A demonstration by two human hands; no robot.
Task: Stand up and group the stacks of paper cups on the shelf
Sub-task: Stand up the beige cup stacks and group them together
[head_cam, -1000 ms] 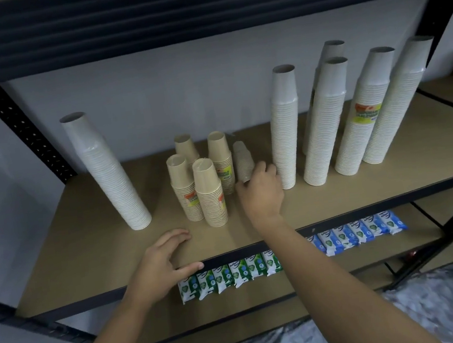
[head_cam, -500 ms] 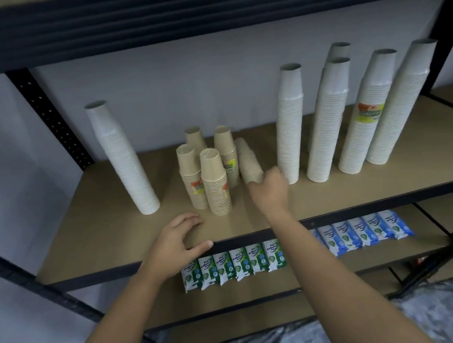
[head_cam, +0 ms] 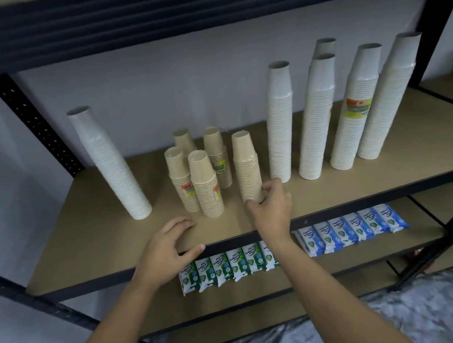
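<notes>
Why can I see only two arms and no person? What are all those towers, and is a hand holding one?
The camera sits on the person's head and looks down, so you see just their arms, as if through their eyes. There is only this one view. The towers are paper cups pushed into each other, standing on a wooden shelf. Five tall white stacks stand on the right, and a lone white stack stands on the left. In the middle are four short brown stacks close together. The right hand grips the bottom of a fifth brown stack, which stands upright just beside them. The left hand holds nothing; it rests on the shelf's front edge. On the shelf below lie green and blue packets.
</notes>
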